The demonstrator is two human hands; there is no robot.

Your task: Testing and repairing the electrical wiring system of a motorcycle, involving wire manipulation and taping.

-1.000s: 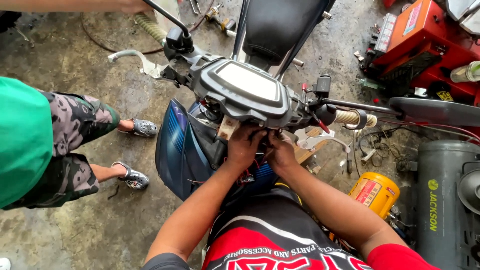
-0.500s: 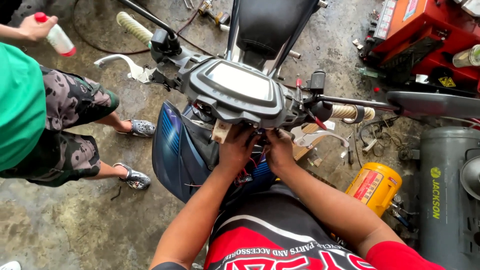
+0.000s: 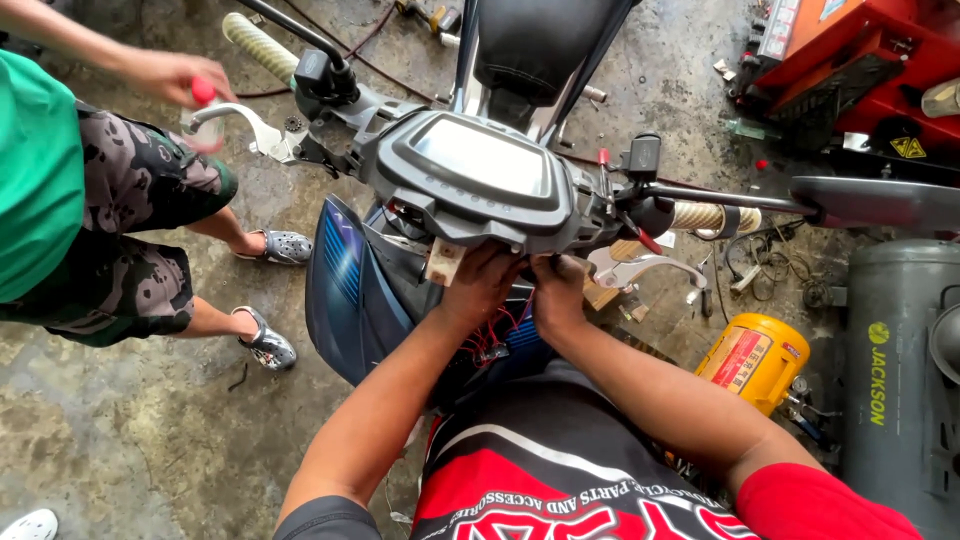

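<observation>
A motorcycle's grey instrument cluster (image 3: 480,170) sits in the middle of the view, between the handlebars. My left hand (image 3: 482,285) and my right hand (image 3: 558,292) are side by side just below it. Their fingers are tucked up under its lower edge, so I cannot see what they grip. Red wires (image 3: 492,335) hang beneath my left hand. A small pale connector block (image 3: 442,262) sticks out under the cluster, left of my left hand. The silver right brake lever (image 3: 645,268) lies just right of my right hand.
Another person in a green shirt and camouflage shorts stands at the left, their hand (image 3: 165,75) holding a small red-capped bottle (image 3: 205,105) by the left brake lever (image 3: 245,125). A yellow canister (image 3: 755,360), a grey tank (image 3: 900,370) and a red machine (image 3: 850,60) crowd the right.
The other person's hand has brought the red-capped bottle in from the upper left to the left brake lever. My hands stay under the cluster.
</observation>
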